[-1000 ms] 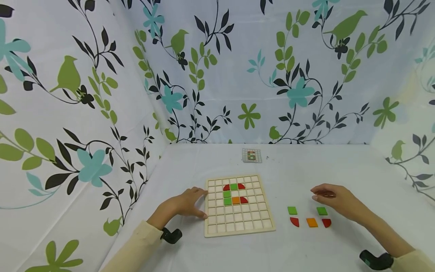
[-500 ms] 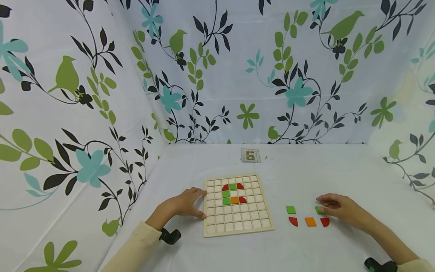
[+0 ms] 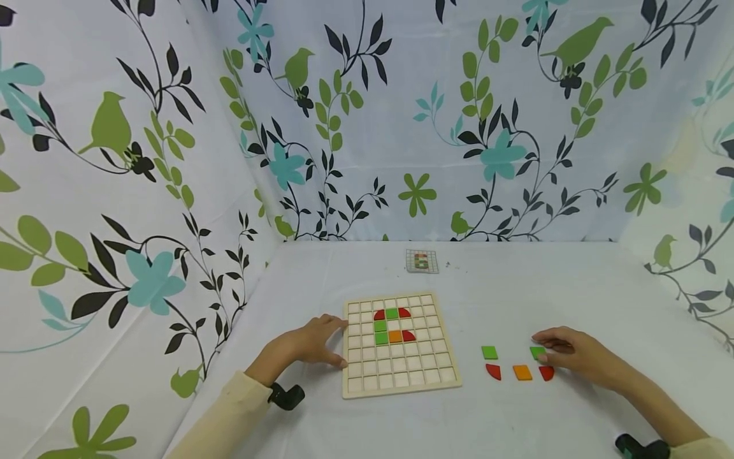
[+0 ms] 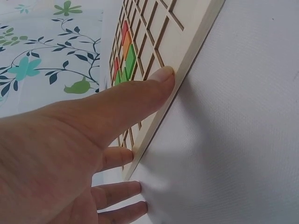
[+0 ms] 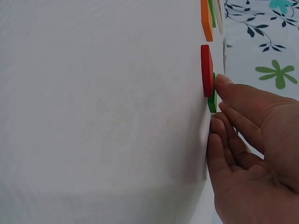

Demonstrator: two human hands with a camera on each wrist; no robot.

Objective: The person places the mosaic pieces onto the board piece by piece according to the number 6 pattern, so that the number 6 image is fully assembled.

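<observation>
A wooden grid board (image 3: 401, 382) lies on the table, with several green, red and orange tiles set in its upper cells. My left hand (image 3: 315, 342) rests at its left edge. In the left wrist view the extended thumb (image 4: 140, 93) touches the board's rim, with the other fingers spread along the side. To the right of the board, my right hand (image 3: 579, 357) has thumb and index finger at opposite sides of a green square tile (image 3: 536, 352), pinching it on the table. Just in front of that tile lies a red quarter-round tile (image 3: 546, 373), close to the thumb.
Left of the right hand lie another green square (image 3: 489, 352), a red quarter-round (image 3: 493, 371) and an orange square (image 3: 522, 373). A small pattern card (image 3: 421, 261) lies behind the board. Patterned curtains (image 3: 367, 127) stand at the back and sides.
Over the last second my right hand came down and nearer to me, onto the green square tile, then held still there. My left hand stayed at the board's edge.
</observation>
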